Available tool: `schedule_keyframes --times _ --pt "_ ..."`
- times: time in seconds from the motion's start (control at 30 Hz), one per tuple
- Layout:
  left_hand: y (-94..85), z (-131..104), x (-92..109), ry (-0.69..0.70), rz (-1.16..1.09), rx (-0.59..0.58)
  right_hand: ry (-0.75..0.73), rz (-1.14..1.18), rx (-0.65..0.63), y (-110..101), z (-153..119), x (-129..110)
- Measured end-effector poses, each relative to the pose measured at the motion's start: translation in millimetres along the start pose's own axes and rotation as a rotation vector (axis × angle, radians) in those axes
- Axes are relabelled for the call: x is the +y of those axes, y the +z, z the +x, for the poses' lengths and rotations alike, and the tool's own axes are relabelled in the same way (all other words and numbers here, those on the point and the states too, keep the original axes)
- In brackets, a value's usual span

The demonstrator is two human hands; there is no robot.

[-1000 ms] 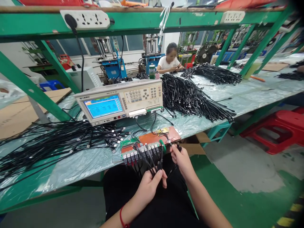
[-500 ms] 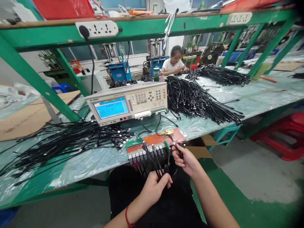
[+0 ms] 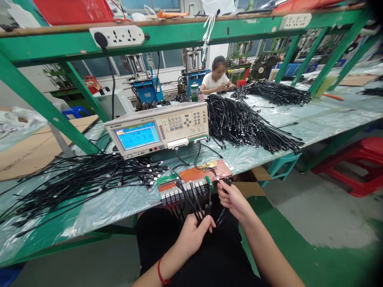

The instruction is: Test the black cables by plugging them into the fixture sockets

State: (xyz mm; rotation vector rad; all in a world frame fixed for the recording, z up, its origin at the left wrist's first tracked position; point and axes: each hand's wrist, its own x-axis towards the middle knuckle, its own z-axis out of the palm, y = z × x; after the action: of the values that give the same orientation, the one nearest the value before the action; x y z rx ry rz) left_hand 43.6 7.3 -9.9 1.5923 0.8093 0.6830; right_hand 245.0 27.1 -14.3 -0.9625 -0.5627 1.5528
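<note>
My left hand (image 3: 194, 233), with a red string on the wrist, is closed around several black cables (image 3: 194, 201) below the table edge. My right hand (image 3: 231, 197) is closed on a black cable, its fingertips at the right end of an orange test board (image 3: 191, 173). A row of connectors (image 3: 182, 193) lines the board's front edge, with cables hanging down from it. Behind the board stands a beige tester (image 3: 179, 123) with a lit blue screen, wired to the board.
Black cables (image 3: 101, 177) lie loose at the left, and a large heap (image 3: 245, 123) lies right of the tester. A green frame (image 3: 167, 34) crosses above. Across the table sits a person (image 3: 214, 81). Red stool (image 3: 353, 163) at right.
The tester's screen shows different content. The whole view has shifted slightly. Both hands keep their hold on the cables, with the right hand still at the board's right end.
</note>
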Motion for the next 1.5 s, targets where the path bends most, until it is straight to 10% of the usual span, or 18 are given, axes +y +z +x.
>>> schedule_keyframes --times 0.43,0.73,1.13,1.5 --pt "5.5 2.3 -2.0 -0.012 -0.003 -0.081 -0.319 -0.371 0.232 28.8 -33.2 5.6" --pt "1.7 2.2 -6.8 -0.010 -0.315 0.251 -0.363 -0.209 0.310 5.4 -14.4 11.4" --pt "9.1 4.0 -22.3 -0.059 -0.657 -0.005 -0.295 -0.298 0.185 -9.3 6.0 24.0" --pt "13.0 2.9 -17.6 -0.074 -0.613 0.020 -0.221 -0.254 0.175 -7.2 11.2 12.2"
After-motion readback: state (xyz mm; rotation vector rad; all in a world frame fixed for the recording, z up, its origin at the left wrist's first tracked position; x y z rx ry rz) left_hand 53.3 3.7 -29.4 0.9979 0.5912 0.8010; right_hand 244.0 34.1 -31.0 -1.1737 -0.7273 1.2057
